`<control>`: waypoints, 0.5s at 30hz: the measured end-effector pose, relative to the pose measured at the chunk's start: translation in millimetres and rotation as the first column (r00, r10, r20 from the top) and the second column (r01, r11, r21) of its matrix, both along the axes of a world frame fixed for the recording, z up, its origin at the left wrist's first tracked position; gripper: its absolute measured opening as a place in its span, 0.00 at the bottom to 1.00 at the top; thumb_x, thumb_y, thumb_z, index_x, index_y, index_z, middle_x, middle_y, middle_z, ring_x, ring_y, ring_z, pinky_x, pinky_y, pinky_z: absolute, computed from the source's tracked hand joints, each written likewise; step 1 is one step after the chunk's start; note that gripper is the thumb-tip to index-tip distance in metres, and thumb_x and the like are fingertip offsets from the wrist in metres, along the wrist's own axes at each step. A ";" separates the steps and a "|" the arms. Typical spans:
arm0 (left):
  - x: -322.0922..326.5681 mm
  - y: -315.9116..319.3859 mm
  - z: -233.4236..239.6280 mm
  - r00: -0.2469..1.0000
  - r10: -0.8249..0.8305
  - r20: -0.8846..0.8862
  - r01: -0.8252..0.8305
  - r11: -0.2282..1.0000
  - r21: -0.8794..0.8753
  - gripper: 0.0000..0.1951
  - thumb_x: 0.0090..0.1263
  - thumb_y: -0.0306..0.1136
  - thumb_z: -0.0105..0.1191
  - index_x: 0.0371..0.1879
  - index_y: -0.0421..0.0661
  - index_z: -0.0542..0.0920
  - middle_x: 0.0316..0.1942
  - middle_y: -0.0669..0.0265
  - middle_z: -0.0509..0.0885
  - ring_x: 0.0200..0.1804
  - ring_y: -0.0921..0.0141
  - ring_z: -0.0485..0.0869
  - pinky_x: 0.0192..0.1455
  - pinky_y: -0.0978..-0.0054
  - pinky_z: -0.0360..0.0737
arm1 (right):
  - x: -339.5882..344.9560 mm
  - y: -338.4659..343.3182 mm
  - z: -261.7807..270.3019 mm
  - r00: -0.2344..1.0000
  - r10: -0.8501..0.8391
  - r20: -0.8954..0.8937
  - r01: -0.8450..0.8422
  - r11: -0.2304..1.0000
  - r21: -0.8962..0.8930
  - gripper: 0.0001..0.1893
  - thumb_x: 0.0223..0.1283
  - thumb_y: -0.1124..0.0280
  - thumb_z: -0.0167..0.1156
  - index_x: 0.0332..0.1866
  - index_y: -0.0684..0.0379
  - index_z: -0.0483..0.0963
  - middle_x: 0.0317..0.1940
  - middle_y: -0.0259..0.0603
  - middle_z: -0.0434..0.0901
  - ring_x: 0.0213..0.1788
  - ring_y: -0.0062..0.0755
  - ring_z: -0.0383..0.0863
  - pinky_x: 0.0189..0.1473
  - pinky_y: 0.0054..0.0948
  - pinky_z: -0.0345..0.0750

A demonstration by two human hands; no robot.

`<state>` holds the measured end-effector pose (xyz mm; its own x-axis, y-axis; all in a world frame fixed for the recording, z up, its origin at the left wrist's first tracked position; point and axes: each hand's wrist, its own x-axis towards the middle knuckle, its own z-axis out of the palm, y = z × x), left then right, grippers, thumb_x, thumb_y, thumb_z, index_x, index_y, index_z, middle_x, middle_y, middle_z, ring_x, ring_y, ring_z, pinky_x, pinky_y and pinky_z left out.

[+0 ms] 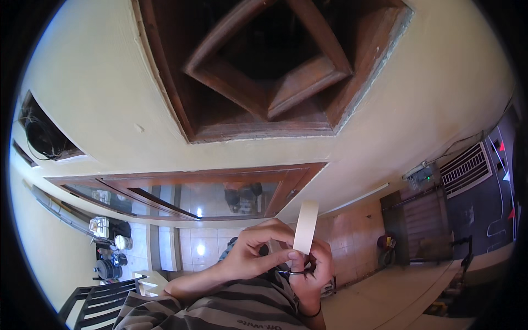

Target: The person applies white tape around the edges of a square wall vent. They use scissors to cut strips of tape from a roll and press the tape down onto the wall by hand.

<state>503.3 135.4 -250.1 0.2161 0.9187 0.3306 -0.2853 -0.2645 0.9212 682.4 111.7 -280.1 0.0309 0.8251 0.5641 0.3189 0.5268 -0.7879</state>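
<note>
A cream roll of masking tape (305, 227) stands nearly edge-on before my chest, between my two hands. My left hand (262, 246) pinches its lower left side, thumb tip on the tape and index finger bent behind. From below and the right, my right hand (312, 268) holds the same roll with curled fingers. A thin dark loop (296, 272) sits around one right finger; whether it is a ring or a scissors handle, I cannot tell. Above my hands, a brown wooden vent frame (264, 128) with a diamond-shaped insert (305, 88) is set in the cream wall (247, 154).
Below the vent is a wood-framed glass window (305, 175). A black metal railing (103, 303) stands at lower left, with a white bucket (123, 242) and other household items beyond it. Tiled floor (344, 235) lies far below. A dark gate (427, 218) is at right.
</note>
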 end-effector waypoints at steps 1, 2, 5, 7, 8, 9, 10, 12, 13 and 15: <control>-1.5 1.2 -0.2 1.000 -0.001 0.002 0.001 1.000 -0.007 0.12 0.76 0.23 0.74 0.56 0.42 0.92 0.50 0.64 0.90 0.57 0.69 0.87 0.62 0.68 0.81 | 4.1 -0.6 -3.8 1.000 0.010 -0.016 -0.010 1.000 0.007 0.18 0.68 0.78 0.78 0.59 0.62 0.82 0.57 0.52 0.88 0.41 0.35 0.89 0.38 0.30 0.84; -3.1 2.3 -0.8 1.000 -0.003 0.005 0.003 1.000 0.007 0.12 0.77 0.24 0.73 0.56 0.42 0.91 0.53 0.63 0.89 0.58 0.69 0.87 0.63 0.68 0.81 | 7.0 -6.1 -3.3 0.997 0.024 -0.078 -0.029 0.997 -0.068 0.13 0.72 0.80 0.73 0.57 0.62 0.81 0.55 0.54 0.89 0.49 0.47 0.92 0.46 0.37 0.88; -12.0 4.4 -12.0 1.000 -0.002 0.027 0.002 1.000 0.008 0.15 0.81 0.26 0.70 0.63 0.42 0.87 0.63 0.62 0.85 0.61 0.70 0.85 0.65 0.68 0.81 | 25.6 1.2 -7.7 0.991 0.125 0.048 -0.128 0.990 0.063 0.11 0.75 0.78 0.72 0.57 0.63 0.81 0.54 0.55 0.88 0.49 0.48 0.92 0.47 0.37 0.88; -17.4 12.7 -10.8 0.996 0.019 0.082 -0.010 0.994 -0.108 0.19 0.85 0.30 0.65 0.71 0.42 0.81 0.67 0.62 0.82 0.64 0.71 0.84 0.68 0.69 0.81 | 34.3 3.6 -9.7 0.983 0.169 0.072 -0.174 0.983 0.062 0.10 0.77 0.77 0.71 0.57 0.62 0.80 0.55 0.55 0.88 0.46 0.43 0.91 0.42 0.33 0.87; -23.0 16.1 -9.8 1.000 -0.023 0.022 0.025 0.992 -0.121 0.22 0.89 0.35 0.60 0.76 0.42 0.77 0.72 0.61 0.81 0.69 0.69 0.83 0.71 0.68 0.79 | 36.6 3.8 -10.6 0.972 0.212 0.098 -0.218 0.974 0.064 0.10 0.78 0.76 0.70 0.57 0.62 0.79 0.55 0.54 0.88 0.42 0.38 0.91 0.38 0.30 0.86; -21.8 19.0 -6.8 0.999 -0.021 0.024 0.024 0.992 -0.123 0.22 0.89 0.35 0.60 0.76 0.42 0.77 0.72 0.61 0.81 0.69 0.69 0.83 0.71 0.68 0.79 | 38.4 -1.0 -12.7 0.972 0.213 0.100 -0.220 0.974 0.061 0.10 0.78 0.76 0.70 0.57 0.62 0.79 0.55 0.54 0.88 0.42 0.38 0.91 0.38 0.30 0.86; -19.7 20.8 -2.4 1.000 -0.022 -0.013 0.021 0.993 -0.119 0.22 0.90 0.36 0.59 0.77 0.42 0.77 0.74 0.61 0.80 0.72 0.68 0.81 0.72 0.68 0.78 | 39.8 -10.2 -16.4 0.942 0.277 -0.189 -0.302 0.946 -0.117 0.12 0.81 0.70 0.69 0.57 0.62 0.75 0.53 0.55 0.88 0.34 0.31 0.86 0.34 0.25 0.81; -16.2 20.7 -1.7 0.994 -0.063 -0.085 0.050 0.987 -0.153 0.25 0.91 0.38 0.57 0.81 0.43 0.74 0.81 0.60 0.77 0.78 0.66 0.78 0.75 0.64 0.77 | 36.3 -13.5 -12.1 0.760 0.236 -0.605 -0.471 0.842 -0.263 0.16 0.82 0.64 0.69 0.57 0.60 0.69 0.49 0.54 0.86 0.18 0.19 0.70 0.23 0.20 0.70; -12.8 20.1 -3.4 0.994 -0.069 -0.085 0.055 0.986 -0.158 0.25 0.91 0.38 0.57 0.81 0.43 0.74 0.81 0.60 0.77 0.78 0.66 0.78 0.75 0.64 0.77 | 37.1 -9.3 -10.9 0.761 0.229 -0.607 -0.467 0.843 -0.267 0.16 0.82 0.64 0.69 0.57 0.60 0.69 0.49 0.54 0.86 0.18 0.19 0.70 0.23 0.20 0.70; -5.2 17.2 -10.1 0.991 -0.134 0.002 0.131 0.961 -0.246 0.27 0.92 0.38 0.57 0.83 0.42 0.71 0.81 0.59 0.76 0.78 0.66 0.78 0.77 0.63 0.77 | 40.9 -3.1 -10.1 0.611 0.187 -0.769 -0.560 0.789 -0.253 0.15 0.84 0.65 0.67 0.59 0.62 0.70 0.51 0.56 0.89 0.23 0.18 0.76 0.25 0.19 0.72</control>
